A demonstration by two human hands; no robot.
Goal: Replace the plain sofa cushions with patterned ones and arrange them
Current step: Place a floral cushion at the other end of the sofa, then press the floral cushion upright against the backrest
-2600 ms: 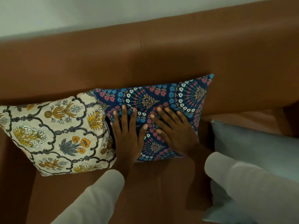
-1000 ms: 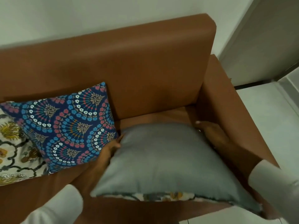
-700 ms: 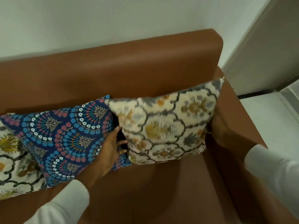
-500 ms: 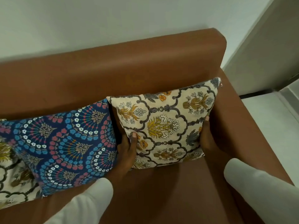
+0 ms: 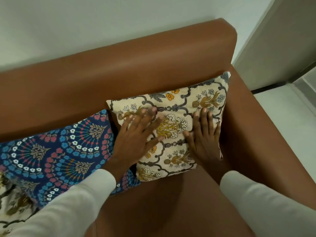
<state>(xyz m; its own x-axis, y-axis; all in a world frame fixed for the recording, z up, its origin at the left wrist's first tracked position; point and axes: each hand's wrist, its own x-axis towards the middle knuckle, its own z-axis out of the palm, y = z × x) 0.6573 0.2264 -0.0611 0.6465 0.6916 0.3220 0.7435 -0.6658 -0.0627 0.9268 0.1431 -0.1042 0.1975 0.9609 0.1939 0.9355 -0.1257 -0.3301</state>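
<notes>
A cream floral cushion (image 5: 172,106) leans against the backrest of the brown sofa (image 5: 119,74), tucked into the right corner by the armrest. My left hand (image 5: 135,139) lies flat on its left half, fingers spread. My right hand (image 5: 204,135) lies flat on its right half, fingers apart. Left of it stands a blue patterned cushion (image 5: 56,151), touching the cream one. A second cream floral cushion (image 5: 10,202) shows at the bottom left edge, partly cut off by the frame and my sleeve.
The sofa's right armrest (image 5: 256,134) runs beside the cream cushion. Bare brown seat (image 5: 162,202) lies in front of the cushions. A white wall (image 5: 102,23) is behind the sofa, and pale floor (image 5: 290,117) lies to the right.
The cushion was turned from its plain grey side to its floral side and stood against the backrest. Both hands went from gripping its edges to lying flat on its face.
</notes>
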